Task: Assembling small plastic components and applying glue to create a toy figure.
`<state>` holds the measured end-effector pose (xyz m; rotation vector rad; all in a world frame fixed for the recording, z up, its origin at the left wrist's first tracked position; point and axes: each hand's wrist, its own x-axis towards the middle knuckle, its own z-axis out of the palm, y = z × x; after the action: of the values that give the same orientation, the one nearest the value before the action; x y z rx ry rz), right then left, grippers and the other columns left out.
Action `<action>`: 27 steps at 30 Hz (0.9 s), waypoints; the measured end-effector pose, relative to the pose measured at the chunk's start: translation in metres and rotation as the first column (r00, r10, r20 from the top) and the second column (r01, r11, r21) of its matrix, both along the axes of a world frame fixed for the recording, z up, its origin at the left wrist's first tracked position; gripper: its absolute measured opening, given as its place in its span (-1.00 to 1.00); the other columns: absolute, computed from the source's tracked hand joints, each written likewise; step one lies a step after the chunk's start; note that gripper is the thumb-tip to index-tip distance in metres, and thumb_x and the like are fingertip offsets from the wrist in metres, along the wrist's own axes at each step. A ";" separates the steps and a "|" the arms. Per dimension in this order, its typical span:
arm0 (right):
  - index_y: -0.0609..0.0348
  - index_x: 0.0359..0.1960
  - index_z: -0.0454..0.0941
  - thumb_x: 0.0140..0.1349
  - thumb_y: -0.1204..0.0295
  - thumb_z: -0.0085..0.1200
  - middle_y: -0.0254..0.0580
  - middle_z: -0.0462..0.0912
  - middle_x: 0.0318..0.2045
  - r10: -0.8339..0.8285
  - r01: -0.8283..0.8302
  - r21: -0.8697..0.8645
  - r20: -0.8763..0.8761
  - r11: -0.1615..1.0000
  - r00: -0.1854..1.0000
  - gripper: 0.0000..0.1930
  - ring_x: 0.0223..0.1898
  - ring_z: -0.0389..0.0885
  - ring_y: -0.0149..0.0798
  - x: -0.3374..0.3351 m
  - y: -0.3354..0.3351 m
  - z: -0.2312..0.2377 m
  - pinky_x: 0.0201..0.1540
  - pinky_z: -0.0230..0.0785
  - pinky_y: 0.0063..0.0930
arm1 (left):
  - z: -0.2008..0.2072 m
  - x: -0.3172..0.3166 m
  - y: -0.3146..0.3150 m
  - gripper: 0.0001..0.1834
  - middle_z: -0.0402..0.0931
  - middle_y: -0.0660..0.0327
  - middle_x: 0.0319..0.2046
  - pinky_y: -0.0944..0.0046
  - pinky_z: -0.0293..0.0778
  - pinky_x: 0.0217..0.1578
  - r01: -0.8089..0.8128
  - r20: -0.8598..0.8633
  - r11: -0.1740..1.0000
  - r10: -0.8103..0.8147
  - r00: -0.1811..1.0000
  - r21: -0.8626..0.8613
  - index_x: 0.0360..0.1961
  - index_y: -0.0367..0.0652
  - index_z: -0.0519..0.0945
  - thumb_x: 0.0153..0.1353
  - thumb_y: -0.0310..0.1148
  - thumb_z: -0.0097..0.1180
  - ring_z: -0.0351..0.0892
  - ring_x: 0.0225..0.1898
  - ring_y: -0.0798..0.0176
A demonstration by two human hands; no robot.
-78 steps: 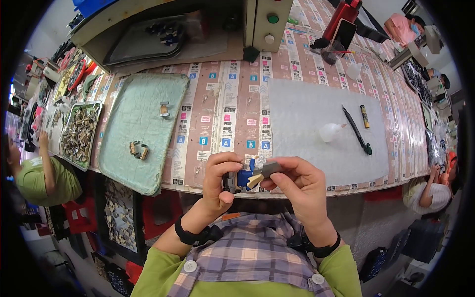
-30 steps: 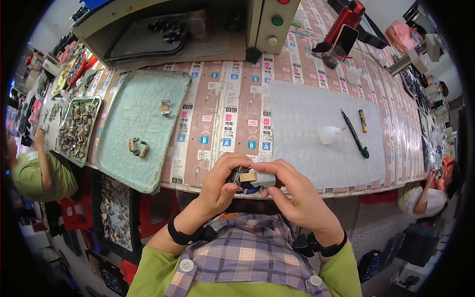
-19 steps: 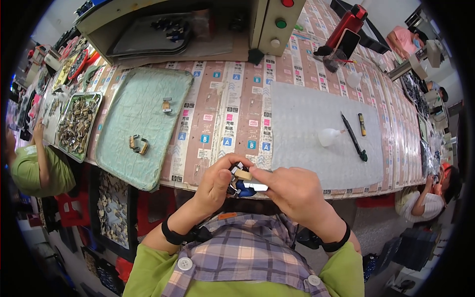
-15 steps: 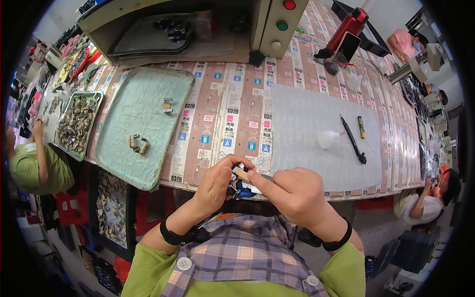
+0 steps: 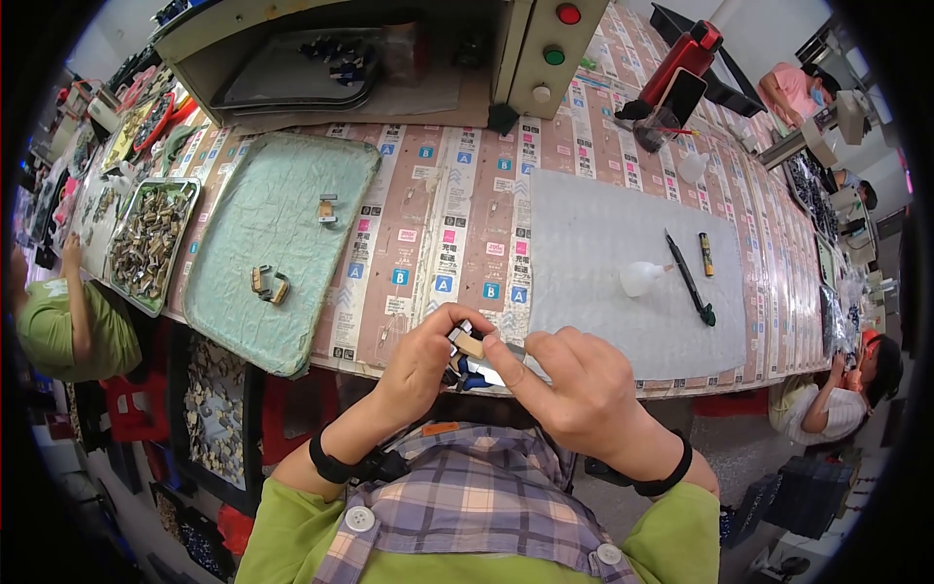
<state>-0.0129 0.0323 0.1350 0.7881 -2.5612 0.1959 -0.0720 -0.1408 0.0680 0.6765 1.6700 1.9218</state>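
Observation:
In front of my apron, my left hand (image 5: 420, 358) is closed around a small block-like piece (image 5: 468, 344) with a tan face and shiny metal edges. Dark blue material (image 5: 474, 378) shows just beneath it, partly covered by fingers. My right hand (image 5: 581, 384) grips a flat silver blade (image 5: 496, 370), whose handle is hidden in the palm. Its thumb reaches to the tan face. Left of my hands, similar pieces lie on a tray lined in pale green (image 5: 233, 229): one upper right (image 5: 327, 209), a pair lower down (image 5: 270, 283).
A metal tray (image 5: 122, 292) heaped with pieces stands far left, near a person in green. Ahead is an open-fronted box (image 5: 525, 58) with buttons. On a grey mat (image 5: 584, 234) lie a white squeeze bottle (image 5: 639, 279), black pen (image 5: 687, 277) and small yellow-black tube (image 5: 706, 255).
My right fingers have lifted and loosened slightly around the blade. The tan face of the held piece shows more now. The tray and mat items have stayed in place.

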 end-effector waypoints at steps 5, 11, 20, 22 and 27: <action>0.14 -0.16 0.54 -0.23 0.47 0.04 -0.24 0.40 -0.47 -0.031 0.032 -0.039 0.025 0.999 0.999 -0.56 -0.60 0.39 -0.36 0.006 -0.001 -0.002 -0.61 0.24 -0.54 | -0.005 0.000 -0.002 -0.44 0.36 0.20 -0.24 0.36 0.26 -0.13 0.017 -0.112 0.998 -0.010 0.994 0.064 -0.14 -0.26 0.36 0.12 0.08 -0.03 0.35 -0.15 0.33; 0.19 -0.21 0.55 -0.27 0.50 0.08 -0.24 0.42 -0.47 0.047 -0.049 -0.096 -0.030 0.994 0.998 -0.57 -0.60 0.43 -0.39 0.007 0.003 -0.009 -0.61 0.29 -0.58 | 0.002 -0.007 -0.003 -0.44 0.37 0.20 -0.23 0.37 0.28 -0.14 0.102 -0.224 0.995 -0.096 0.970 0.013 -0.16 -0.22 0.37 -0.16 -0.21 0.34 0.37 -0.18 0.31; 0.32 -0.25 0.54 -0.21 0.49 0.03 -0.13 0.52 -0.45 0.105 -0.108 -0.065 -0.053 0.992 0.993 -0.63 -0.53 0.52 -0.37 0.011 0.007 -0.008 -0.53 0.39 -0.61 | 0.017 -0.003 -0.006 -0.41 0.43 0.22 -0.33 0.38 0.33 -0.22 0.139 -0.232 0.979 -0.171 0.958 -0.148 -0.21 -0.21 0.40 -0.26 -0.23 0.41 0.42 -0.25 0.34; 0.32 -0.25 0.53 -0.21 0.50 0.03 -0.13 0.52 -0.45 0.101 -0.103 -0.103 -0.019 0.989 0.995 -0.63 -0.53 0.52 -0.36 0.012 0.007 -0.008 -0.53 0.40 -0.60 | 0.018 -0.003 -0.005 -0.42 0.44 0.21 -0.32 0.38 0.34 -0.22 0.148 -0.211 0.974 -0.183 0.960 -0.169 -0.21 -0.21 0.40 -0.25 -0.23 0.41 0.43 -0.26 0.33; 0.33 -0.27 0.53 -0.22 0.51 0.04 -0.14 0.52 -0.43 0.098 -0.086 -0.154 0.070 0.984 0.993 -0.64 -0.52 0.53 -0.33 0.012 0.005 -0.007 -0.51 0.43 -0.57 | 0.016 -0.002 -0.006 -0.45 0.44 0.20 -0.31 0.37 0.34 -0.21 0.149 -0.180 0.973 -0.180 0.967 -0.174 -0.20 -0.21 0.40 -0.21 -0.23 0.37 0.44 -0.25 0.31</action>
<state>-0.0011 0.0372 0.1279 0.8564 -2.5466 0.4524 -0.0742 -0.1467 0.0837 0.9331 1.7997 1.6300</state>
